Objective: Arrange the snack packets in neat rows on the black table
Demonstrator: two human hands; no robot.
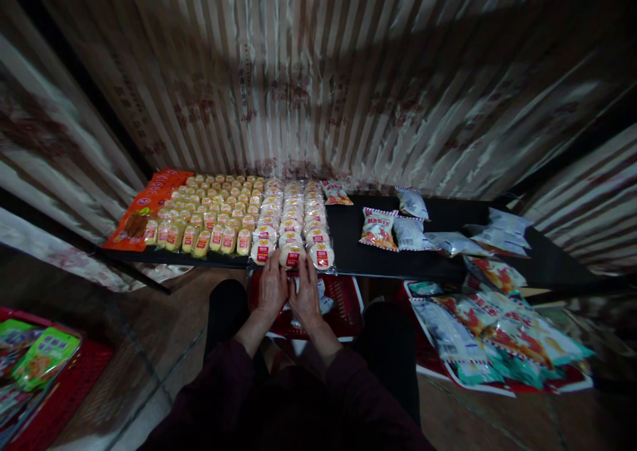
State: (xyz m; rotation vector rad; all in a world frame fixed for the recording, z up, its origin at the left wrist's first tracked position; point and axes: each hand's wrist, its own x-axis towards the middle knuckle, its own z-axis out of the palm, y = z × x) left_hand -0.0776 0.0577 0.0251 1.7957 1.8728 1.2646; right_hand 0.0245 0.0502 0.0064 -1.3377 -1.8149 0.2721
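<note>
Lying between left hand and right hand, the white packet is held by both.

Wrapped cakes in rows, snack bags and red baskets suggest a shop.

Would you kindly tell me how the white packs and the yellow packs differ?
The white packs are round, while the yellow packs look oblong. The white packs form three columns; the yellow packs fill a wider block. The left hand and right hand touch a front white pack; neither touches the yellow packs. Both kinds sit in clear wrapping on the black table.
</note>
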